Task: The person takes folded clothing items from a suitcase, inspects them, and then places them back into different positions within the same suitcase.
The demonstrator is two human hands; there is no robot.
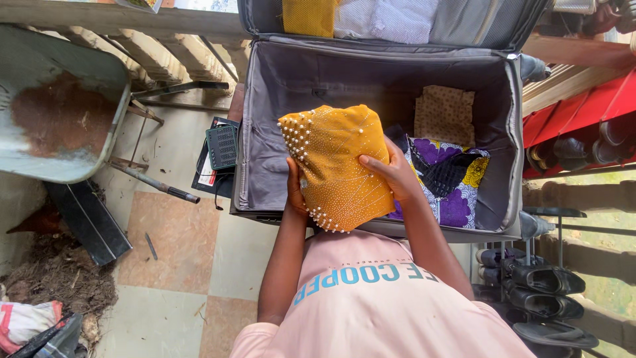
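I hold a folded mustard-yellow cloth (338, 162), studded with white beads, over the front edge of an open grey suitcase (278, 93). My left hand (295, 192) grips its left side from underneath. My right hand (394, 174) lies on its right side with the thumb on top. Inside the case, to the right, lie a folded purple, yellow and white print cloth (457, 199) with a black piece on it, and a tan patterned cloth (444, 113) behind that. The lid pocket holds a yellow cloth (308, 16) and pale garments (391, 20).
A rusty wheelbarrow (56, 106) stands at the left, its handles (156, 182) reaching toward the case. A small dark radio (222, 146) leans beside the suitcase. Black shoes (543, 285) sit on a rack at right, a red shelf (583, 106) above. Debris lies at lower left.
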